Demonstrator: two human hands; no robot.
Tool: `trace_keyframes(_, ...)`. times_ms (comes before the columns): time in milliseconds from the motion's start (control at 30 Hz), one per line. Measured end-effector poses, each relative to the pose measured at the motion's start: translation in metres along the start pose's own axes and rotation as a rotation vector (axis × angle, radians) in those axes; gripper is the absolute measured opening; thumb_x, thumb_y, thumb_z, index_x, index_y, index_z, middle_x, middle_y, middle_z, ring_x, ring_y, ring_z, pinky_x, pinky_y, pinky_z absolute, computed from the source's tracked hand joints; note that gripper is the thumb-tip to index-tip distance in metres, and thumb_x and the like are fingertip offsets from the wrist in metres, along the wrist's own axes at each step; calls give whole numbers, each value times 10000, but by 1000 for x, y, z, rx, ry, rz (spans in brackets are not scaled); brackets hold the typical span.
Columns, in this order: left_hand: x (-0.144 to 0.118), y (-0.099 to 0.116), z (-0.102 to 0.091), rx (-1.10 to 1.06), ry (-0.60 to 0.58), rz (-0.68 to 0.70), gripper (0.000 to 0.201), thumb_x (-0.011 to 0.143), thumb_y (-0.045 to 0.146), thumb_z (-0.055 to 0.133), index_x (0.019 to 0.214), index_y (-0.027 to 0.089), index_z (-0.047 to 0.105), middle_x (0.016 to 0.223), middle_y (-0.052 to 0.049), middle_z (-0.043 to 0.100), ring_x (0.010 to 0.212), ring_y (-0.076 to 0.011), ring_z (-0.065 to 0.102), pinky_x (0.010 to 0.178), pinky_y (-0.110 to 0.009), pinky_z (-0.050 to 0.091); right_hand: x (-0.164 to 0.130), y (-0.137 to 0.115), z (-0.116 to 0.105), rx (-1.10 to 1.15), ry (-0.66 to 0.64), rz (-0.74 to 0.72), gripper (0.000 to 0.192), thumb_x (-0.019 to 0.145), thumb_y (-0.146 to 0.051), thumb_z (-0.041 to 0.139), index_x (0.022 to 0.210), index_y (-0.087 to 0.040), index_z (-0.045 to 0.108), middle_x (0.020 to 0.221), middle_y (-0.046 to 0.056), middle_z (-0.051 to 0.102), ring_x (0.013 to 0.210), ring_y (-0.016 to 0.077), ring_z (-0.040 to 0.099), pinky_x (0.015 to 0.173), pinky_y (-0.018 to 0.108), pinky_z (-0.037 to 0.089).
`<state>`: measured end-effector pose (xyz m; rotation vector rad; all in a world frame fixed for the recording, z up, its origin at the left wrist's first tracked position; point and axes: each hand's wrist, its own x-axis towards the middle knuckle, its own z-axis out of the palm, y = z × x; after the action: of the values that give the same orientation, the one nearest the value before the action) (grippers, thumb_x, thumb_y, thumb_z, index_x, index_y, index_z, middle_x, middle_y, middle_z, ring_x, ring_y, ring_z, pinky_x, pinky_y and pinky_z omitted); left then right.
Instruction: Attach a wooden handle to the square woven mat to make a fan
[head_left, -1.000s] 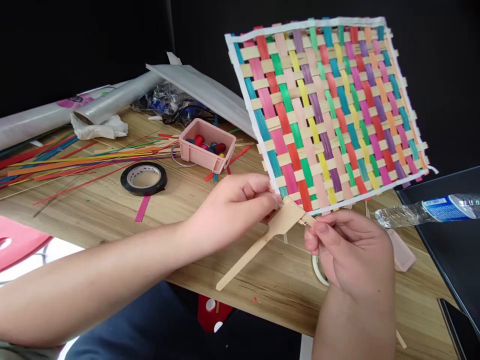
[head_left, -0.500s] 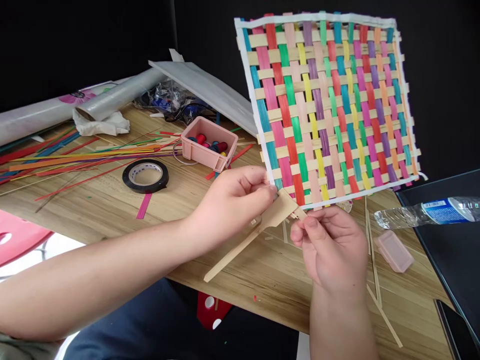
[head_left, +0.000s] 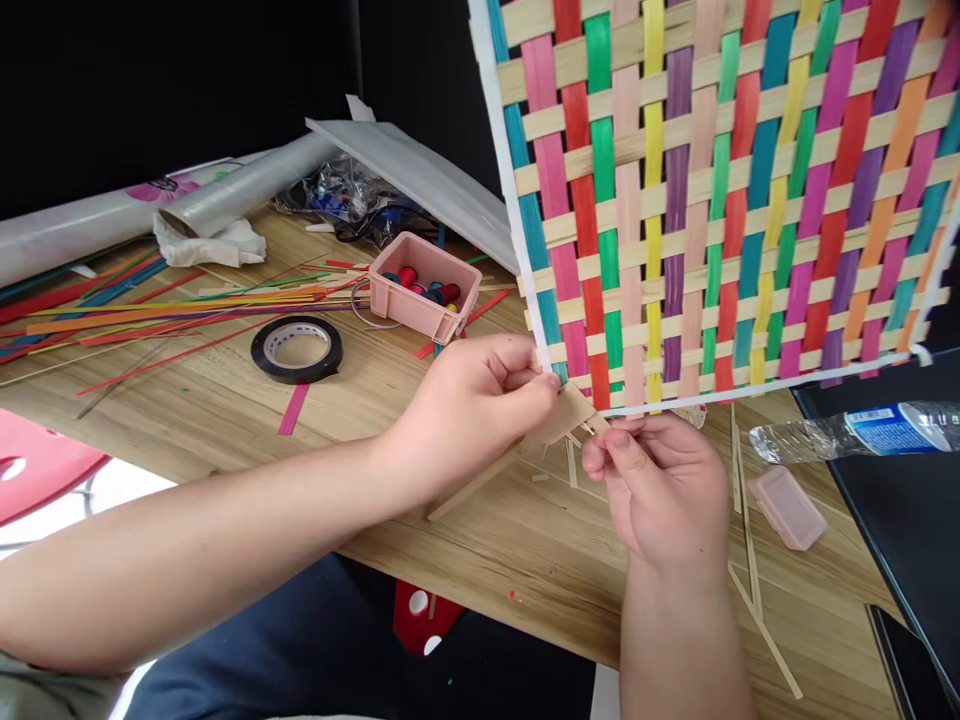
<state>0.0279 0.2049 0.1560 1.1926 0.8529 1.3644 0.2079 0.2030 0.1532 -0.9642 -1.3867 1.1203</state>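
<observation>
White-edged, multicoloured, four-sided woven-strip panel (head_left: 701, 210): above brown wood-grain table (head_left: 480, 555) | left hand (head_left: 480, 415): pinching flat pale-wood handle (head_left: 571, 410) at panel corner | right hand (head_left: 664, 490): pinching narrow pale-wood prong (head_left: 601, 424) | risk: uneven pull could snap prong

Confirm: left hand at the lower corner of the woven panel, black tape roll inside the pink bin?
No: the black tape roll lies on the wooden table, left of the pink bin in the head view. The left hand is indeed at the lower corner of the woven panel.
</observation>
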Motion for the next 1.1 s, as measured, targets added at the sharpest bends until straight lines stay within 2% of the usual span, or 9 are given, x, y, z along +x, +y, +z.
trace_keyframes(133,0,-1,-1,27,-21,-4,180,832,261,566,781,138,686,727,-11,661,706,-140,590,652,-237,472,1,3,-7,-9,-11,4,78,794,-189,741,755,-213,678,596,-25,666,504,117,620,470,235,521)
trace_keyframes(333,0,-2,-1,41,-54,41,181,849,255,563,806,151,705,721,-13,663,760,-164,614,756,-278,499,1,3,-10,-60,8,16,84,787,-202,745,746,-208,672,598,-18,663,508,126,616,468,249,520)
trace_keyframes(433,0,-1,-1,52,-65,39,179,845,259,573,823,159,719,706,-14,661,746,-170,616,741,-283,502,0,1,-11,-109,17,-8,99,769,-226,764,731,-210,675,576,-20,654,488,128,603,446,251,511)
trace_keyframes(633,0,2,-3,53,-114,31,215,865,268,565,901,148,740,789,-24,700,673,-135,585,608,-237,457,0,-2,-13,-153,30,-31,108,765,-252,769,703,-208,691,552,-9,652,455,127,581,409,248,497)
trace_keyframes(800,0,2,-2,43,-147,38,211,876,243,561,935,159,745,866,-28,725,758,-144,623,682,-242,485,1,-7,-18,-155,-15,-36,32,766,-220,762,763,-213,731,547,-15,644,433,107,551,384,222,477)
trace_keyframes(967,0,-2,1,-39,-170,-3,215,875,274,577,964,161,737,917,-44,733,841,-173,649,740,-270,511,2,-12,-25,-119,-93,38,43,804,-186,728,778,-219,733,552,-24,634,462,99,560,400,208,481)
trace_keyframes(1100,1,-4,2,-95,-162,-90,209,860,299,597,926,153,732,827,-35,707,749,-156,637,712,-282,518,1,-11,-27,-96,-106,75,37,807,-201,730,774,-217,724,572,-24,634,466,94,553,402,208,471)
